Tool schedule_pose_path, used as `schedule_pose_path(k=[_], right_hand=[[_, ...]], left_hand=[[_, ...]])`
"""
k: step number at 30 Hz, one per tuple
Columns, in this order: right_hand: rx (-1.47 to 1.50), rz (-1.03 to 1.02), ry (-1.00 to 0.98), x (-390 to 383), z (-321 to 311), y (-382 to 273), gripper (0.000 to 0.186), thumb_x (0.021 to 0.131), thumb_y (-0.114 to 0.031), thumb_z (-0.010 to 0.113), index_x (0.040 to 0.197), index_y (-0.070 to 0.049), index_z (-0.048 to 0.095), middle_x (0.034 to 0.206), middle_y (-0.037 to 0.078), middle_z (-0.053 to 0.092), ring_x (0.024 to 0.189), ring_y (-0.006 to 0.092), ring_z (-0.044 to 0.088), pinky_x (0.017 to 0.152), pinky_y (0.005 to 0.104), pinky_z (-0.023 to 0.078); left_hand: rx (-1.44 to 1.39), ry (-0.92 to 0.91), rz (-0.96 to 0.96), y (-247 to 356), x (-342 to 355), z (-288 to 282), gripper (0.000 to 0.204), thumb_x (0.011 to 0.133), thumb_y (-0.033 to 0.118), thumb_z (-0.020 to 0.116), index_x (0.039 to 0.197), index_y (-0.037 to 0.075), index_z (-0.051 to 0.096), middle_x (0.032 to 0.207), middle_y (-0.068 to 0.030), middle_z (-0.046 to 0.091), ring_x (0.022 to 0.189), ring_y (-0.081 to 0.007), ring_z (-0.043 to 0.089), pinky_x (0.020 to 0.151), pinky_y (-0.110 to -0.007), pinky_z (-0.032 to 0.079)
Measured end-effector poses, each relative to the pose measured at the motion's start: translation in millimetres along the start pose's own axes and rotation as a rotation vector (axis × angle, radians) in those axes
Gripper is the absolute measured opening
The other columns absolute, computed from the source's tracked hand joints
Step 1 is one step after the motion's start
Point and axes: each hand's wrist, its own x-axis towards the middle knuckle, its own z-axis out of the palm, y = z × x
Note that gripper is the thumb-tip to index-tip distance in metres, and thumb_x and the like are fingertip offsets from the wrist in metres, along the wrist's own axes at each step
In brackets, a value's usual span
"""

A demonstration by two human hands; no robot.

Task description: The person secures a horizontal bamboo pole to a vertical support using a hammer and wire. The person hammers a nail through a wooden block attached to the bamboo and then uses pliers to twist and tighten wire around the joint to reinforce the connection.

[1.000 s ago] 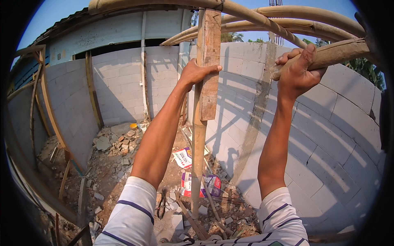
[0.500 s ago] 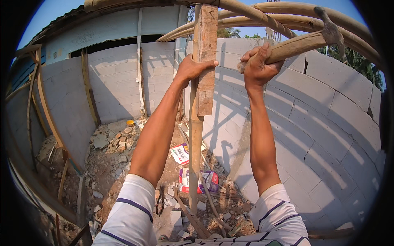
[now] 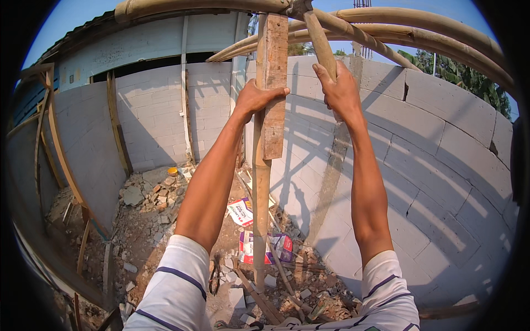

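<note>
Both arms are raised overhead, nearly straight, in white short sleeves with dark stripes. The left hand [image 3: 258, 99] is closed around a weathered flat wooden board [image 3: 274, 88] that stands upright against a tall vertical bamboo post [image 3: 260, 193]; the fingers wrap the board's left edge, with the thumb across its front face. The right hand [image 3: 341, 91] is clenched around the tan wooden handle of a hammer [image 3: 321, 41], held just right of the board, handle slanting up and left to the head at the top of the post, where board, post and horizontal poles meet. The hammer head is partly lost among the poles, so contact there cannot be judged. Thick curved bamboo poles [image 3: 419, 30] run overhead from that junction toward the right. Behind stands a pale grey block wall [image 3: 441, 143], crossed by pole shadows, turning a corner to the left. Slanted wooden props [image 3: 55, 143] lean against the left wall. Far below, the ground is covered with broken masonry rubble [image 3: 149, 198], and printed paper sacks [image 3: 265, 246] lie near the post's foot. An orange round object [image 3: 173, 171] sits on the rubble by the far wall.
</note>
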Motion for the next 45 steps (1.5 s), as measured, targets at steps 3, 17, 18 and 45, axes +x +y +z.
schedule_pose_path(k=[3,17,18,45], right_hand=[[0.467,-0.238,0.462,-5,-35,-32,0.038,0.101,-0.038,0.06,0.099,-0.001,0.052,0.056,0.0,0.048,0.045,0.0096,0.051,0.042,0.0251,0.041],[0.442,-0.302,0.404,-3,18,20,0.037,0.1,-0.035,0.06,0.094,0.002,0.054,0.059,0.007,0.058,0.045,0.0155,0.056,0.046,0.0307,0.045],[0.166,-0.176,0.203,-4,25,40,0.036,0.1,-0.033,0.06,0.094,0.001,0.054,0.06,0.006,0.058,0.045,0.0151,0.056,0.044,0.031,0.045],[0.488,0.797,-0.14,-384,131,86,0.043,0.085,-0.033,0.079,0.109,0.0,0.064,0.09,0.011,0.07,0.082,0.0182,0.067,0.074,0.0354,0.053]], left_hand=[[0.03,0.051,0.006,7,-2,9,0.077,0.057,0.05,0.09,0.111,0.0,0.069,0.107,-0.017,0.072,0.09,-0.0255,0.072,0.082,-0.034,0.056],[0.059,0.02,-0.041,25,-7,14,0.083,0.06,0.053,0.088,0.119,-0.002,0.066,0.107,-0.0177,0.071,0.097,-0.0267,0.07,0.087,-0.035,0.055],[0.042,-0.023,-0.069,23,-9,10,0.084,0.06,0.053,0.088,0.119,-0.002,0.065,0.107,-0.0179,0.071,0.097,-0.0265,0.07,0.087,-0.035,0.055],[0.133,0.143,0.06,47,-37,15,0.081,0.066,0.055,0.085,0.116,-0.005,0.063,0.099,-0.0192,0.072,0.085,-0.025,0.073,0.08,-0.034,0.057]])
